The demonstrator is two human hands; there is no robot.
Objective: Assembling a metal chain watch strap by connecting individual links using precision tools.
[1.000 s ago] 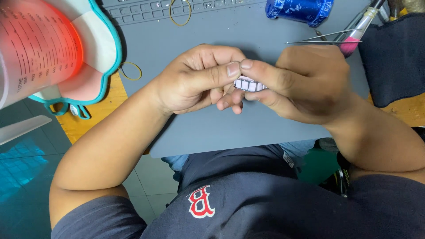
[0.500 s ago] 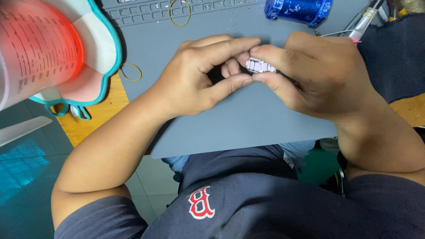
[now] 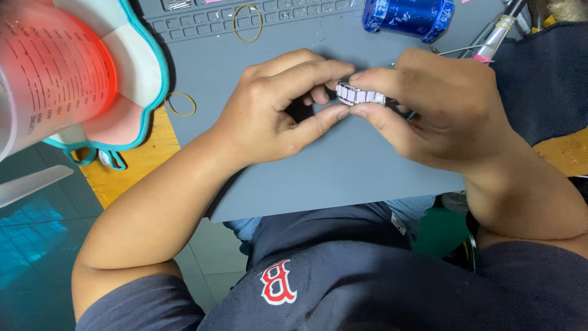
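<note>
Metal links of a watch band (image 3: 360, 95) sit pinched between both hands, left hand (image 3: 275, 107) and right hand (image 3: 441, 107), above the grey mat (image 3: 343, 171). The band looks partly assembled; work appears unfinished, with tweezers (image 3: 453, 52) lying unused nearby.

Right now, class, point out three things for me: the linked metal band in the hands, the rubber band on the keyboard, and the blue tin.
linked metal band (image 3: 361, 95), head view, exposed links between the fingertips
rubber band (image 3: 247, 23), head view, its right edge
blue tin (image 3: 407, 16), head view, its side wall
</note>
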